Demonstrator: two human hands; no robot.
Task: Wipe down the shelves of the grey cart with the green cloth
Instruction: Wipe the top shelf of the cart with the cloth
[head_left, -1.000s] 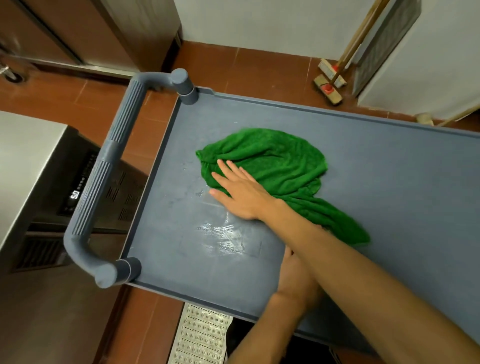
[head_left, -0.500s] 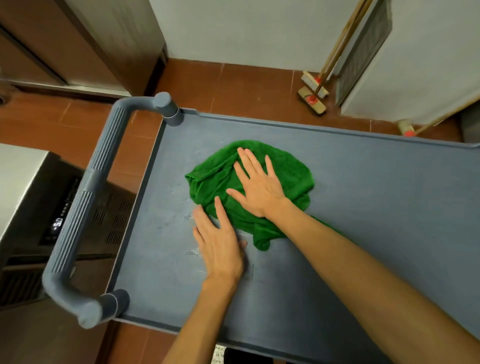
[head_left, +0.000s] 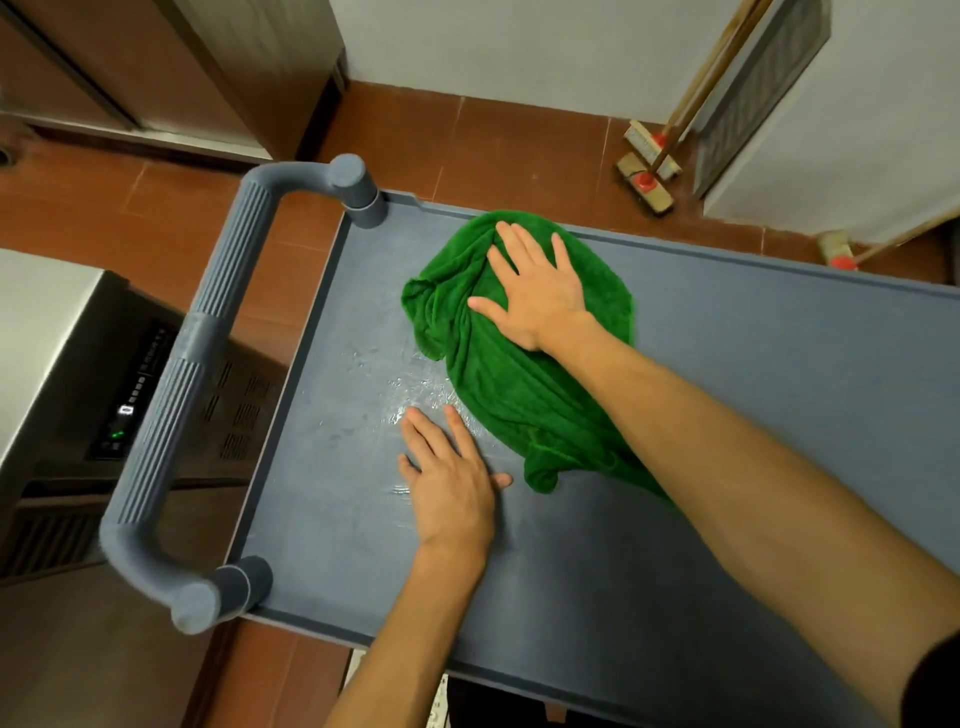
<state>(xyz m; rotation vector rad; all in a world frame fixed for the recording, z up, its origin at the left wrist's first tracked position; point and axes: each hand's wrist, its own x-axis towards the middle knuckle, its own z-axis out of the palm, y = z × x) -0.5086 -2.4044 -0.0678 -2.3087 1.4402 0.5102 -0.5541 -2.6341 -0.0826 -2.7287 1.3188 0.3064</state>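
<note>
The green cloth (head_left: 519, 364) lies crumpled on the top shelf of the grey cart (head_left: 779, 395), near its far rim and handle end. My right hand (head_left: 535, 291) presses flat on the cloth's far part, fingers spread and straight. My left hand (head_left: 449, 478) rests flat on the bare shelf just in front of the cloth, on a wet streaked patch, fingers straight. Only the cart's top shelf shows; lower shelves are hidden.
The cart's ribbed grey handle (head_left: 192, 374) arches off its left end. A steel appliance (head_left: 62, 353) stands to the left. Brooms (head_left: 649, 176) lean at the wall behind the cart, over red floor tiles. A steel cabinet stands at the far left.
My right hand has pushed the cloth away from me toward the far rim. My left hand came out from under my right arm and now lies flat on the shelf.
</note>
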